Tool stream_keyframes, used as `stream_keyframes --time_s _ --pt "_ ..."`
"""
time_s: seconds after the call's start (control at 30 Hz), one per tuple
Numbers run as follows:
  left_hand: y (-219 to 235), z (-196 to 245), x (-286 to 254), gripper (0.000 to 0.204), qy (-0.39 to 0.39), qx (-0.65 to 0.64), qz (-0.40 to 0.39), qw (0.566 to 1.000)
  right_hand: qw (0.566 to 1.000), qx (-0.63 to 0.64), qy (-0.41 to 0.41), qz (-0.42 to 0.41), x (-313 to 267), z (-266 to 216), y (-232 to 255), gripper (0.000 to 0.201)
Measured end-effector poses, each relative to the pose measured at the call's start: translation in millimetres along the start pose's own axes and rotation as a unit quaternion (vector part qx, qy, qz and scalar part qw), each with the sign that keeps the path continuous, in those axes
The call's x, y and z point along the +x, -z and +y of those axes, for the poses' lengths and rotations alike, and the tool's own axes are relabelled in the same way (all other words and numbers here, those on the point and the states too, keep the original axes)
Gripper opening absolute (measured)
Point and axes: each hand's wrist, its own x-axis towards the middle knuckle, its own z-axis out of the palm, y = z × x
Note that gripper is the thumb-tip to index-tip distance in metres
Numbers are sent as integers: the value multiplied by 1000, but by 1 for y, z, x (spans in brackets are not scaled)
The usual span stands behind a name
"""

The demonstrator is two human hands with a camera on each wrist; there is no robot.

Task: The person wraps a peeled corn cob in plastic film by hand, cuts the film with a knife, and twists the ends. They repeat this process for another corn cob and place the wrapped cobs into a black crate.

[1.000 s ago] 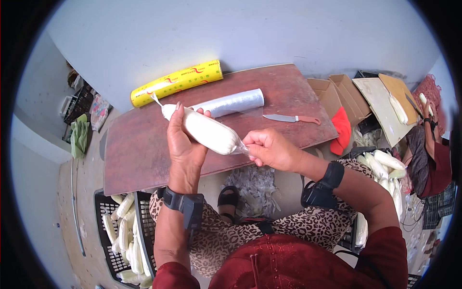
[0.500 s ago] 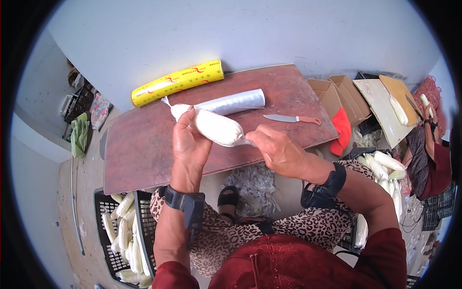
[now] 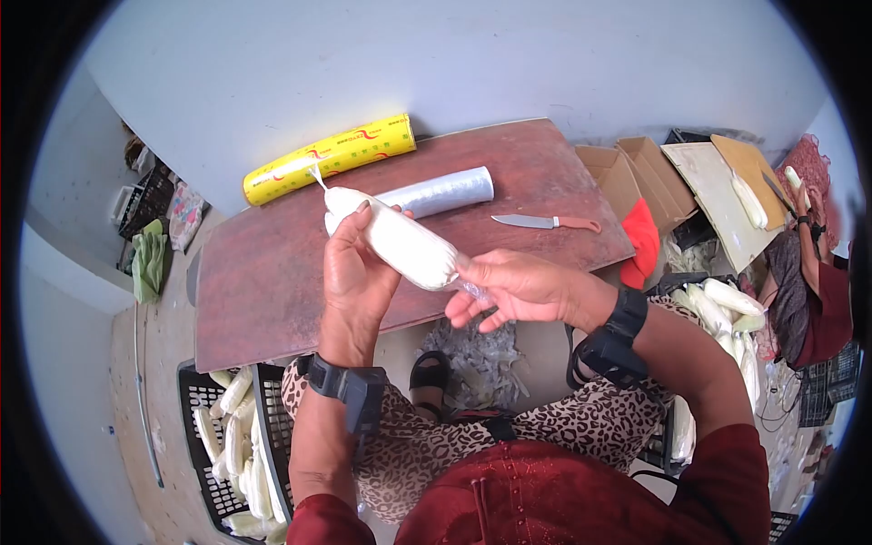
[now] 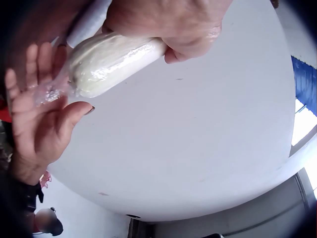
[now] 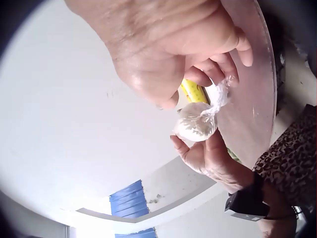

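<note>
A pale corn-like cob point(image 3: 404, 243), wrapped in clear film, is held over the table's front part by my left hand point(image 3: 356, 277), thumb on one side and fingers behind it. The film is twisted to a thin tail at its upper left end. At the other end loose crumpled film point(image 5: 219, 96) sticks out by my right hand point(image 3: 518, 286). In the left wrist view the right hand point(image 4: 42, 116) has its fingers spread and fairly straight, with the film against the palm side. The right wrist view shows the cob's gathered end point(image 5: 197, 121) below the right fingers.
On the red-brown table point(image 3: 263, 300) lie a clear film roll point(image 3: 440, 193), a yellow roll point(image 3: 331, 157) and a knife point(image 3: 545, 222). Crates of cobs point(image 3: 234, 454) stand at both sides. Cardboard boxes point(image 3: 636, 186) and a red cloth point(image 3: 641, 243) are at the right, with another person's arms beyond.
The right hand has turned and its fingers have spread from their pinch on the film end. The cob has tilted slightly, its right end lower than half a second ago.
</note>
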Motion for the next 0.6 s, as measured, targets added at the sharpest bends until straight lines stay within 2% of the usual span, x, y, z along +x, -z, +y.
stream_keyframes --time_s 0.1,0.13,0.27,0.37,0.4,0.5,0.6 --pt "2 -1 2 35 -13 -7 7 1000 999 35 33 -20 7 11 3 42" --pt "4 -2 3 34 -19 -10 12 1000 997 64 42 18 5 8 -2 29" --pt "12 -3 5 32 -12 -24 -11 1000 995 1 57 77 11 8 10 26" --pt "11 -10 3 31 -23 3 -30 999 973 -137 58 179 9 -1 9 26" --pt "10 -11 1 31 -24 19 -44 999 963 -171 82 194 9 -1 10 25" --pt "16 -14 2 31 -36 75 -46 995 911 -301 149 238 8 -2 14 22" --pt "21 -15 2 32 -24 100 -17 995 809 -468 226 274 4 -3 15 15"
